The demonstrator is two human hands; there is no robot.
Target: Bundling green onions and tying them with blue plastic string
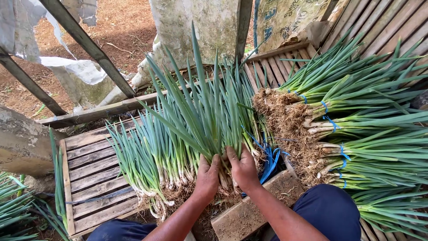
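Both my hands grip one thick bunch of green onions [209, 111] near its white stalks, leaves pointing away from me. My left hand [207, 177] wraps the bunch from the left and my right hand [241, 168] from the right, thumbs side by side. The rooty ends hang down below my hands. A loose row of green onions [147, 165] lies to the left on a wooden slat pallet [91, 178]. Blue plastic straps [269, 160] lie just right of my right hand.
A stack of green onion bundles [356, 129] tied with blue straps lies at right, roots facing me. A dirty wooden block [254, 209] sits between my knees. Wooden rails [89, 44], torn plastic sheet and bare soil lie beyond. More onion leaves [15, 205] at bottom left.
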